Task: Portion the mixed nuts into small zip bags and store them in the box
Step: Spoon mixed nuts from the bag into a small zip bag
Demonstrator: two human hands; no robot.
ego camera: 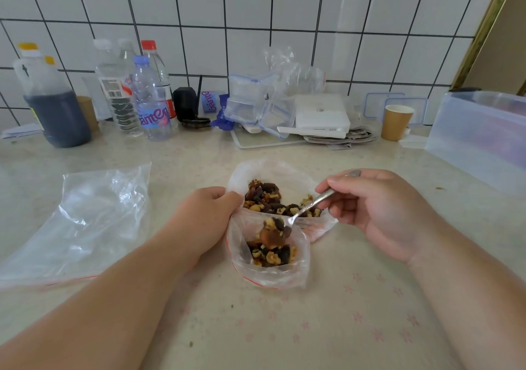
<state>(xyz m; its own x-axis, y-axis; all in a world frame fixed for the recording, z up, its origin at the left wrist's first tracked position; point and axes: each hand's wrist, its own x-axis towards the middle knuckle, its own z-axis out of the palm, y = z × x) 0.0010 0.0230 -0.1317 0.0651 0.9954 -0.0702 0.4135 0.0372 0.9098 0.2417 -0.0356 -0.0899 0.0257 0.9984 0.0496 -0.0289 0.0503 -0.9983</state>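
Head view showed the portioning step under way, with filling not yet finished and nothing yet stored. Largest, the translucent storage box stood at the right edge of the counter, well apart from the work. On the left lay a big empty plastic bag, flat and out of the way. At centre the source bag lay open with mixed nuts heaped in it, and the small zip bag stood just in front, touching it, already partly filled. The left hand pinched the zip bag's rim to hold its mouth open. The right hand gripped a metal spoon, whose loaded bowl hung over the zip bag's mouth. Judging from this, the next move called for tipping the spoon so the load dropped inside, keeping the mouth wide. Bottles, small containers and a paper cup crowded the back wall, none blocking the way to the box.
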